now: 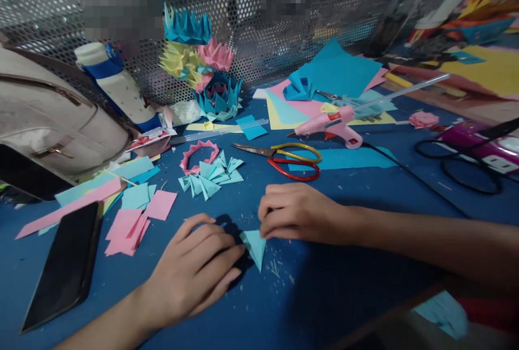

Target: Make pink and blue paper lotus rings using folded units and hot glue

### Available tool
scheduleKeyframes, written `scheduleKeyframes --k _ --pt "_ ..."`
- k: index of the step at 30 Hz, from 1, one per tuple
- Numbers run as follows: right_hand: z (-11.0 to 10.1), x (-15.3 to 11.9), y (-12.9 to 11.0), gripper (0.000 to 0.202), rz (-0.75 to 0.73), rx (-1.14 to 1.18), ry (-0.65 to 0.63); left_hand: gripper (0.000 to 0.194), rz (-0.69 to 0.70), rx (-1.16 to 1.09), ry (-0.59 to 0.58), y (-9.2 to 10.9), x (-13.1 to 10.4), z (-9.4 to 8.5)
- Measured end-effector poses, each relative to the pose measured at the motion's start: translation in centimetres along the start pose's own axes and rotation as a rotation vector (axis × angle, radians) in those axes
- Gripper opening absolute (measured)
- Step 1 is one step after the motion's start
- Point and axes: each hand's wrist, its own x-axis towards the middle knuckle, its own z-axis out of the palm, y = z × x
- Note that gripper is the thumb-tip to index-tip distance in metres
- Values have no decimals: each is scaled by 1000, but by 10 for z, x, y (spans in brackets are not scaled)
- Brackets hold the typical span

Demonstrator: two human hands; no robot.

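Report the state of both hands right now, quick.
Left hand: open, fingers loosely bent beside the folded light-blue paper.
Right hand: fingers curled at the paper's upper right corner; whether they grip it cannot be told.

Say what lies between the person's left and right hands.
A pale blue paper triangle lies between the left hand and the right hand, as the head view shows.

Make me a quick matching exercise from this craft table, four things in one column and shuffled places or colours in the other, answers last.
1. Folded paper triangle
2. Hot glue gun
3. Scissors
4. Smartphone

A. Red-and-yellow-handled
B. Black, lying flat
C. Between the left hand and right hand
D. Pink

Pairs: 1-C, 2-D, 3-A, 4-B
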Motion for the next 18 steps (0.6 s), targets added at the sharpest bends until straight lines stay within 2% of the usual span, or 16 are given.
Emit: scheduleKeyframes --k 6,18 --pt "-2 0 -2 21 -108 -140 -97 21 55 27 -24 1 4 1" --pt "-3 0 -3 21 -154 -216 -101 22 119 28 -21 0 -1 2"
